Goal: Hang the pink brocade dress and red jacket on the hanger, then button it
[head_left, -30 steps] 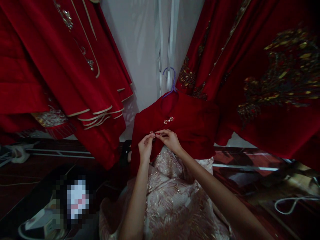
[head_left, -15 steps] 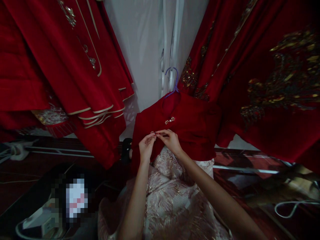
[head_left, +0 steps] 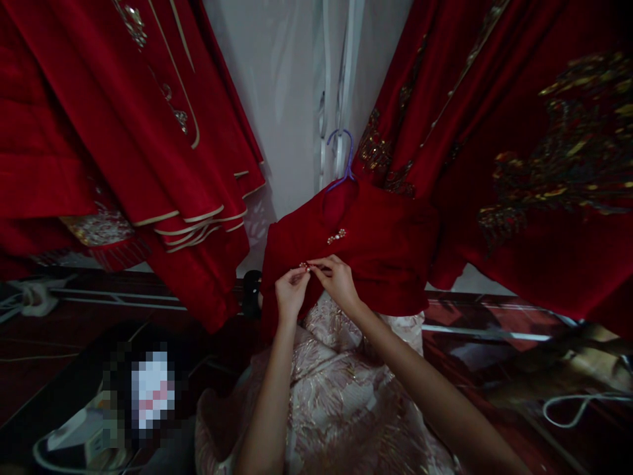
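Observation:
A short red jacket (head_left: 390,244) on a purple hanger (head_left: 350,155) lies spread in front of me. A beaded flower-shaped clasp (head_left: 337,236) with a pearl joins its front edges near the neck. Lower on the front, my left hand (head_left: 291,293) pinches a second beaded clasp (head_left: 303,266). My right hand (head_left: 340,280) meets it there, thumb and forefinger closed on the other side of the same clasp. The fingertips partly cover this clasp, and I cannot tell whether its halves are joined. Pale floral fabric with a metallic sheen (head_left: 346,389) lies under my forearms.
Red garments with pale piping (head_left: 198,165) hang at left, and red garments with gold beadwork (head_left: 519,264) at right. Metal rails (head_left: 487,334) run low behind. A black shoe (head_left: 252,293) shows near the jacket's left side. A white cord (head_left: 568,422) loops at lower right.
The fingertips have shifted very slightly at the lower clasp, and a pale bead now shows between them. Both hands keep their pinch; the jacket has barely moved.

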Tool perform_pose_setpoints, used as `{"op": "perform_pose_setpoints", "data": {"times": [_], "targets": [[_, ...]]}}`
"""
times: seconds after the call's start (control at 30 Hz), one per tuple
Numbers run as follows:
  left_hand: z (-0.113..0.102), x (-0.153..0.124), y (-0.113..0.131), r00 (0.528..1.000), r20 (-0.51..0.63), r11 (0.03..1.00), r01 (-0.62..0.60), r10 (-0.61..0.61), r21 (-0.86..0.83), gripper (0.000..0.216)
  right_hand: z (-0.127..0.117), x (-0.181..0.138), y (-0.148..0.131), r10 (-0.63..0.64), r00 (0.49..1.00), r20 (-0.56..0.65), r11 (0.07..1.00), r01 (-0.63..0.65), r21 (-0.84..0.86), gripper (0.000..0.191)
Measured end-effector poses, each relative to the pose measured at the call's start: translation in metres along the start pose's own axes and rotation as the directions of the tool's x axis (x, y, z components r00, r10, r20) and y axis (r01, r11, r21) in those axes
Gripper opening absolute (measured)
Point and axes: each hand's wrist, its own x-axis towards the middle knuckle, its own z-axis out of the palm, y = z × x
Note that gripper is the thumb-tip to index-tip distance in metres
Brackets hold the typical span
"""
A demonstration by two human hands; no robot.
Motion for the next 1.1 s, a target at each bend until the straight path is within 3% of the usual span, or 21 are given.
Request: {"op": "perform_pose_setpoints", "data": {"times": [0.1,0.2,0.3,0.37,0.43,0.5,0.6,0.7,0.8,0.87,0.93,1.0,1.1], "targets": [[-0.001,0.001,0.001,0.996,0.083,0.999,-0.044,0.042,0.022,0.02,-0.003,0.0,0.002,0.015,0.998,0.054,1.0,-0.015,0.007,0.024],[-0.012,0.007,0.005,0.992,0.128,1.0,-0.008,0.006,0.014,0.023,-0.018,-0.004,0.003,0.019,0.984,0.175,0.996,-0.035,0.087,0.039],[-0.036,0.017,0.005,0.998,-0.002,0.998,0.055,-0.055,0.022,0.027,-0.046,-0.018,0.001,0.075,0.979,0.189,0.988,-0.099,0.121,0.047],[-0.054,0.022,0.003,0.994,-0.03,0.992,0.111,-0.109,0.065,0.023,-0.066,-0.033,0.002,0.167,0.968,0.187,0.982,-0.181,0.056,0.033],[-0.065,0.023,-0.002,0.975,0.102,0.971,0.181,-0.198,0.154,0.02,-0.082,-0.049,0.005,0.236,0.938,0.255,0.972,-0.231,-0.05,0.024],[-0.067,0.019,-0.008,0.918,0.288,0.941,0.191,-0.272,0.28,0.019,-0.09,-0.063,0.013,0.259,0.925,0.277,0.963,-0.226,-0.147,0.022],[-0.056,0.009,-0.016,0.837,0.457,0.895,0.081,-0.3,0.439,0.032,-0.085,-0.075,0.028,0.233,0.968,0.096,0.941,-0.199,-0.275,0.027],[-0.04,-0.001,-0.018,0.83,0.491,0.824,-0.069,-0.265,0.562,0.053,-0.071,-0.079,0.043,0.157,0.984,-0.088,0.892,-0.18,-0.416,0.035],[-0.03,-0.008,-0.011,0.82,0.53,0.75,-0.208,-0.216,0.628,0.069,-0.059,-0.078,0.054,0.122,0.982,-0.143,0.838,-0.179,-0.515,0.032],[-0.028,-0.01,-0.005,0.799,0.565,0.74,-0.249,-0.208,0.625,0.062,-0.056,-0.077,0.057,0.116,0.981,-0.153,0.827,-0.181,-0.532,0.024],[-0.029,-0.009,-0.001,0.78,0.579,0.782,-0.202,-0.235,0.589,0.045,-0.056,-0.076,0.056,0.109,0.984,-0.144,0.848,-0.167,-0.502,0.016],[-0.033,-0.006,0.0,0.76,0.582,0.849,-0.077,-0.289,0.523,0.031,-0.058,-0.076,0.052,0.104,0.989,-0.102,0.884,-0.139,-0.445,0.01],[-0.039,0.0,-0.006,0.751,0.591,0.91,0.03,-0.294,0.414,0.02,-0.06,-0.077,0.041,0.105,0.993,-0.044,0.923,-0.114,-0.367,0.007]]}}
